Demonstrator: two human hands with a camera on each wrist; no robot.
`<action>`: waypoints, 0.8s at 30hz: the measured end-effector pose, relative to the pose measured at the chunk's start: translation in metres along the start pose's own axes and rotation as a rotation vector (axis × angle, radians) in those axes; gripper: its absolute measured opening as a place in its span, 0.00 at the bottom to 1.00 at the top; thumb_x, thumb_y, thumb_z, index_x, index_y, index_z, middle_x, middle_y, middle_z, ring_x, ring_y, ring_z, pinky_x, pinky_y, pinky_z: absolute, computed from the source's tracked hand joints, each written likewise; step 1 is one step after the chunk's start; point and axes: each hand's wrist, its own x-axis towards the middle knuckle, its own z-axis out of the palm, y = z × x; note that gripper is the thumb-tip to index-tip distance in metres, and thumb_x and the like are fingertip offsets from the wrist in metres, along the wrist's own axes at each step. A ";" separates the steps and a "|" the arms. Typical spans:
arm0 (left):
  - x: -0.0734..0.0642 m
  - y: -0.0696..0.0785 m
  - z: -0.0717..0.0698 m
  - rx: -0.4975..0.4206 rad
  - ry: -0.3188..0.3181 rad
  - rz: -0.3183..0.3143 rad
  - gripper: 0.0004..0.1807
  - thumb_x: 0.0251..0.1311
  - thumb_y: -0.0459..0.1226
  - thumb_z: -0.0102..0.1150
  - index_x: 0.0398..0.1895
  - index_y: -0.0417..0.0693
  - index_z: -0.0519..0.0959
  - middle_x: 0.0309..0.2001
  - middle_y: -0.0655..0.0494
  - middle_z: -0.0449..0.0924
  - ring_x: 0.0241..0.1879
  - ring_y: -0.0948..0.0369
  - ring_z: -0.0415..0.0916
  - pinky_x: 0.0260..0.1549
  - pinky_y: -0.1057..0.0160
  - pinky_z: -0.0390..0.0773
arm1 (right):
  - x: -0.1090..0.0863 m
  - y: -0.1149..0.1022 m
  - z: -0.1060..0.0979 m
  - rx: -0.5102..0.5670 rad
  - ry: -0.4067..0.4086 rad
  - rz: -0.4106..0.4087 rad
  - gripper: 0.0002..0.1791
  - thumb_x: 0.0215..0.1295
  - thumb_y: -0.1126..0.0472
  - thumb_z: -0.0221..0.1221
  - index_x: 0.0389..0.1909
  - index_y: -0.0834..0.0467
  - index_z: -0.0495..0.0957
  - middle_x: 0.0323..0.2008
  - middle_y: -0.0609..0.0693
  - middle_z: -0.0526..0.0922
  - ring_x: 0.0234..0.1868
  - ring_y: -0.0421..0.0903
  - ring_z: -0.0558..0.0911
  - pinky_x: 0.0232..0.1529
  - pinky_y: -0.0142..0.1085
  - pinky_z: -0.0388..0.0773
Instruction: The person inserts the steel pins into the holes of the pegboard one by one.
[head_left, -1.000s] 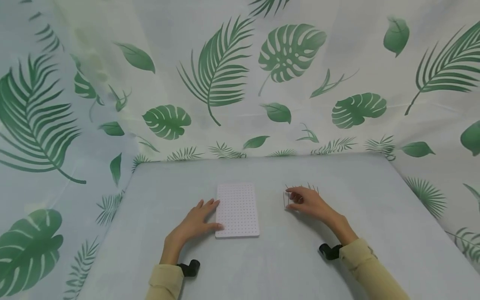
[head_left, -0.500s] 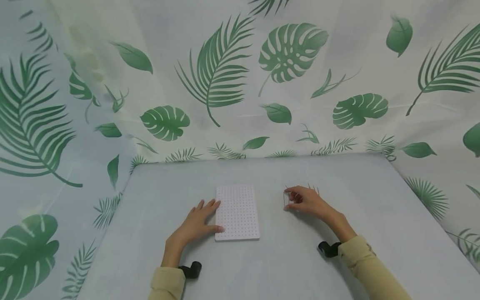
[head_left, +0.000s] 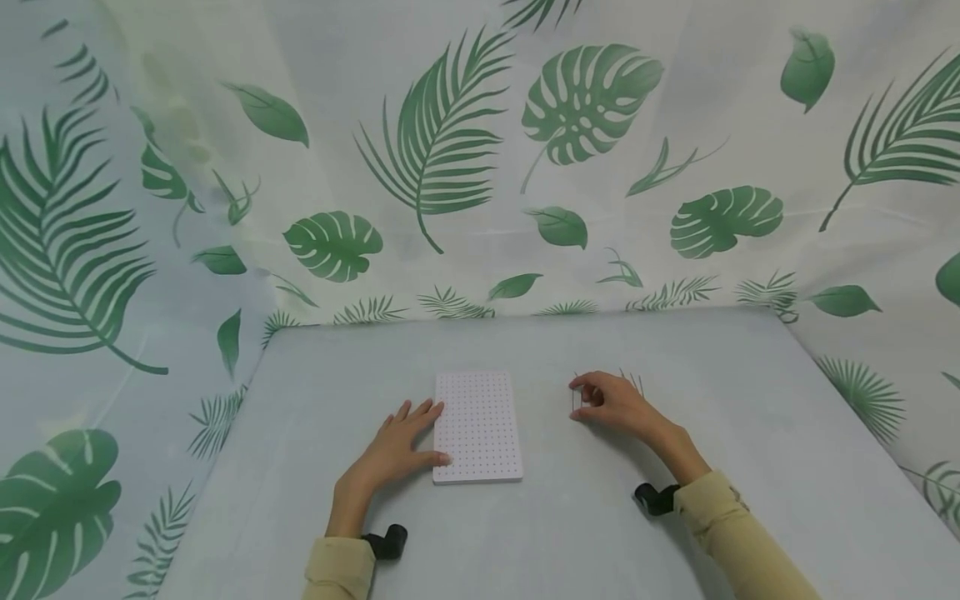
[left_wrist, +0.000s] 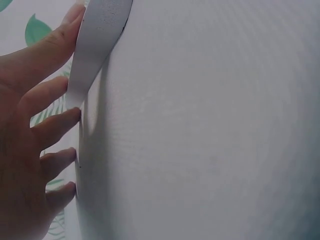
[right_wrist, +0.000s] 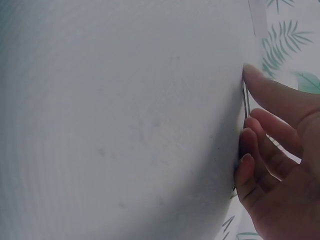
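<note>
The left sleeve (head_left: 340, 569) is cut off at the bottom, with a black wrist mount (head_left: 387, 542) at its one o'clock. Above it, the left hand (head_left: 393, 442) is spread, thumb and fingertips against the left edge of a white pegboard (head_left: 477, 427) at its three o'clock, flat on the table (head_left: 465, 533). The left wrist view crops the board at the top.

Farther right, the right hand (head_left: 618, 406) curves, thumb and forefinger bent toward each other. Two thin rods (head_left: 573, 401) span between their tips, at the hand's nine o'clock; whether they are pinched I cannot tell. More rod ends (head_left: 633, 383) poke out at its one o'clock, the rest hidden behind the hand. The right sleeve (head_left: 742, 533) runs off at five o'clock.

Against a second ago, fewer rod ends show above the right hand; the left hand keeps its place on the board.
</note>
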 end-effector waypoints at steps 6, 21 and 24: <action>0.000 -0.002 0.000 -0.003 -0.003 0.002 0.48 0.57 0.53 0.73 0.79 0.48 0.64 0.80 0.44 0.59 0.81 0.37 0.44 0.77 0.34 0.45 | 0.000 -0.001 -0.001 0.017 -0.002 0.013 0.26 0.58 0.59 0.75 0.54 0.66 0.80 0.34 0.49 0.78 0.35 0.43 0.75 0.36 0.34 0.73; 0.002 -0.002 0.001 0.008 0.005 -0.007 0.49 0.56 0.53 0.74 0.79 0.49 0.64 0.80 0.45 0.59 0.81 0.37 0.44 0.78 0.34 0.45 | 0.000 -0.002 -0.001 0.055 0.016 0.054 0.24 0.59 0.60 0.74 0.53 0.64 0.78 0.37 0.51 0.81 0.36 0.44 0.76 0.38 0.36 0.73; 0.002 -0.002 0.002 0.011 0.003 -0.009 0.50 0.56 0.53 0.74 0.79 0.49 0.63 0.80 0.45 0.59 0.81 0.37 0.44 0.78 0.34 0.45 | -0.001 -0.001 0.001 0.070 0.042 0.063 0.25 0.60 0.61 0.73 0.55 0.64 0.78 0.37 0.51 0.82 0.37 0.45 0.78 0.40 0.37 0.74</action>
